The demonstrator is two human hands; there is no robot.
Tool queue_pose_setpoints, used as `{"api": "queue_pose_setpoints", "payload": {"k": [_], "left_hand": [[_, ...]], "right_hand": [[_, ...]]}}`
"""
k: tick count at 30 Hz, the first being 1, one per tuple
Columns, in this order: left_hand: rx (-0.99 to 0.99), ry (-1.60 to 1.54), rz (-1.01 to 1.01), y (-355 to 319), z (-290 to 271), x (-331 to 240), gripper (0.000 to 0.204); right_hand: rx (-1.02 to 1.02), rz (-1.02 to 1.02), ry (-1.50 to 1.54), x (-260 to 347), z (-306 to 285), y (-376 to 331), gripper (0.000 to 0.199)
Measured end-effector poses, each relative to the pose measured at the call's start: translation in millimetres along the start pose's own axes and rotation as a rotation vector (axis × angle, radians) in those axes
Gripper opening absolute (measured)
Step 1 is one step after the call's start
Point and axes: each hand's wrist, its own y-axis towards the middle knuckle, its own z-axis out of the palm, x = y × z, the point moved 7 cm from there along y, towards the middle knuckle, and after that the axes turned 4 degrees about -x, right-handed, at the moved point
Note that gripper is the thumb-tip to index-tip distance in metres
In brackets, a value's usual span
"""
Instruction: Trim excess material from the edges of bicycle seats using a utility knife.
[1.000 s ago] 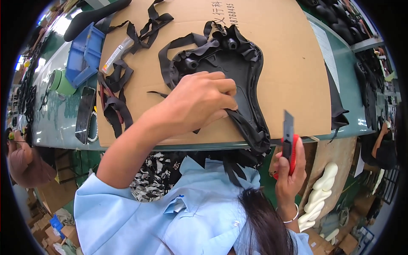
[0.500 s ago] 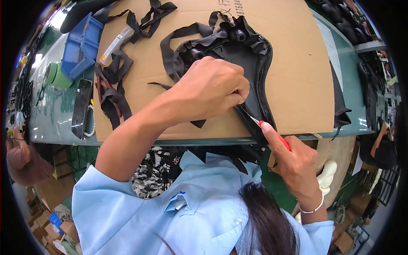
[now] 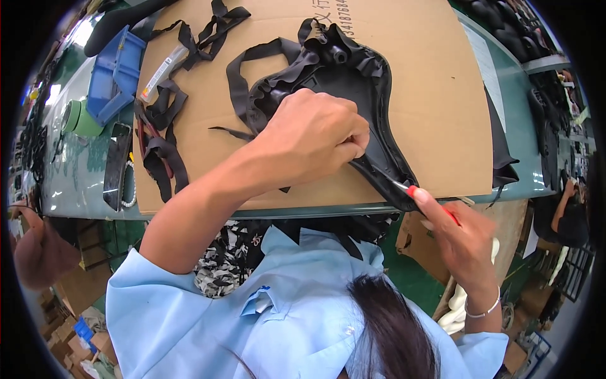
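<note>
A black bicycle saddle (image 3: 347,82) lies upside down on the cardboard sheet (image 3: 435,114), its narrow nose pointing toward me. Gathered black cover material bunches around its wide far end. My left hand (image 3: 315,136) is closed over the saddle's middle, fingertips pinched together; what they grip is hidden beneath the hand. In my right hand (image 3: 464,234), slightly blurred, is a red-handled tool (image 3: 451,213) with a thin metal tip. That tip touches or hovers just over the saddle's nose rim; I cannot tell which. A loose black strip (image 3: 237,82) curls out from the saddle's left side.
Left of the saddle lie more black strips (image 3: 165,110), a clear tube (image 3: 163,72) and a dark red-handled tool (image 3: 151,142). Beyond the cardboard are a blue bin (image 3: 117,79), green tape (image 3: 85,119) and a phone (image 3: 117,164). Black fabric (image 3: 502,151) hangs at the right edge.
My right hand and the red-handled tool have moved right and toward me, along to the saddle's nose. The saddle has turned slightly, its nose swinging right. My left hand stays nearly still.
</note>
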Motion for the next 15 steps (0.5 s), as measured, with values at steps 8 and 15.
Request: {"api": "queue_pose_setpoints", "payload": {"k": [8,15], "left_hand": [[0.012,0.004,-0.033,3.0,0.1,0.0,0.008],[0.034,-0.101,-0.182,0.0,6.5,-5.6,0.009]], "right_hand": [[0.063,-0.137,-0.165,1.0,14.4,11.0,0.061],[0.200,-0.171,-0.458,-8.3,-24.6,6.6,0.058]]}}
